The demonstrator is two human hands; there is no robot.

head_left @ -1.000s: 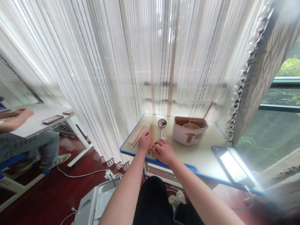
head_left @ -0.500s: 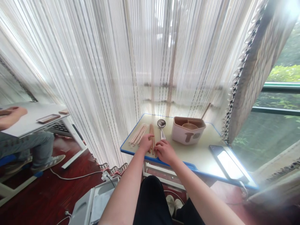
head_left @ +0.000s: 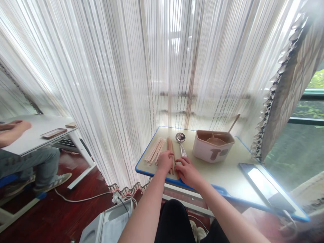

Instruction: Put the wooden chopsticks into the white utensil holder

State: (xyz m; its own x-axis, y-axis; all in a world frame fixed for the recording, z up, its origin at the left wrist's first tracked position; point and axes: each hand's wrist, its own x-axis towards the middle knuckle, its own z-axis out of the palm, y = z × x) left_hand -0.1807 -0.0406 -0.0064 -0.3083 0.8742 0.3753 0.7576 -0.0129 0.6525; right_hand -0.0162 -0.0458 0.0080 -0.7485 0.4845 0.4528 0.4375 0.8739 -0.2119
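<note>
A row of brown wooden chopsticks [head_left: 169,144] lies lengthwise on the small table, between my hands. My left hand [head_left: 165,161] rests over their left side, with its thumb and fingers bent round them. From the right, my right hand [head_left: 187,171] closes its curved fingertips at the lower end of the rightmost chopstick; its palm hides part of the contact. Left of these is a loose pile of paler chopsticks [head_left: 155,151], which look wrapped in clear film. Just beyond my right fingers lies a metal slotted ladle [head_left: 180,137], the end of its handle covered by that hand.
A pink-and-brown divided utensil caddy [head_left: 205,154] stands right of the ladle, a wooden handle [head_left: 234,123] leaning out of it. A phone [head_left: 263,185] lies near the table's right edge. At left, another person's hand [head_left: 19,131] is over a white table [head_left: 37,123]. Cables cross the floor.
The camera view has shifted, so the table appears farther right and slightly lower. Both hands stay at the chopsticks, with little movement relative to them.
</note>
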